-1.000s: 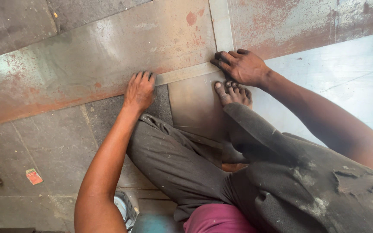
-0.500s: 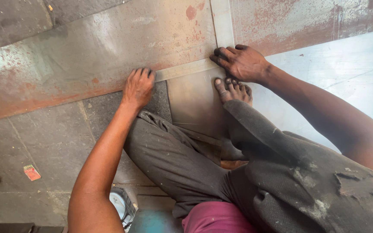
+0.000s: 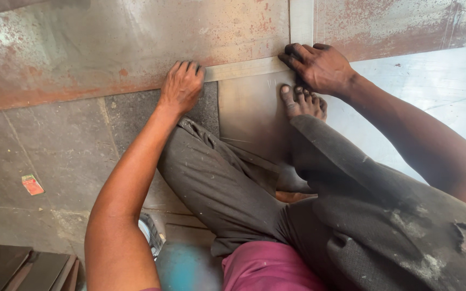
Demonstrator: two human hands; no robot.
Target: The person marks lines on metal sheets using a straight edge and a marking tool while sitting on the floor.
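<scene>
two hands are down on the metal, both yours, both flat. your left hand [image 3: 182, 85] lies palm down at the lower edge of the big rusty sheet [image 3: 109, 48], its fingers curled a little over the left end of a pale steel square [image 3: 244, 68]; it presses rather than grasps, nothing closed inside it. your right hand [image 3: 318, 67] sits at the corner of that square, where the flat arm meets the upright arm [image 3: 301, 21] that runs up and out of the top of the view. the fingers [image 3: 292, 56] are spread and bent over the corner, pinning it against the sheet, again a pressing hold and not a closed fist. the square's flat arm lies along the sheet's lower edge, between your two hands. just below the right hand your bare foot [image 3: 303, 102] rests toes forward on a smaller grey plate [image 3: 249, 113] that lies under the square. a pale, cleaner sheet [image 3: 416, 86] stretches away on the right. on the stone floor [image 3: 55, 145] at the left, well apart from your hands, lies a small red scrap [image 3: 32, 184].
</scene>
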